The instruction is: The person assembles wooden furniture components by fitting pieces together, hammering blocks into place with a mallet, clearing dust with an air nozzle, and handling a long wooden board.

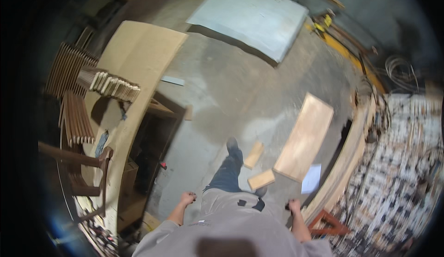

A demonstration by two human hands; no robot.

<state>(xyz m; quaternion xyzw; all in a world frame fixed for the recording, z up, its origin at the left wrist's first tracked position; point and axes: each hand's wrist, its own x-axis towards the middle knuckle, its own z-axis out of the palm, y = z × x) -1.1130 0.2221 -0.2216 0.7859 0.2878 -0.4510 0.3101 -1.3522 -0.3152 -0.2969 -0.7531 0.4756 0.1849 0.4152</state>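
Note:
My left hand (187, 198) hangs beside my waist with its fingers curled in and nothing showing in them. On the other side, my right hand (294, 205) is closed too, with a small dark patch at its fingers that I cannot make out. Nearest that hand are a white paper sheet (311, 179) and a reddish-brown triangular frame (327, 224). A long pale wooden board (305, 136) lies on the floor ahead to the right. Two short wooden blocks, one farther (254, 154) and one nearer (261, 179), lie by my feet.
At left stands a long bench (138, 44) bearing stacked slatted wooden parts (113, 82) and a brown wooden frame (92, 164). A large pale sheet-covered slab (249, 18) lies ahead. At right are a long wooden edge (344, 164), a mottled surface (393, 178) and coiled cable (401, 71).

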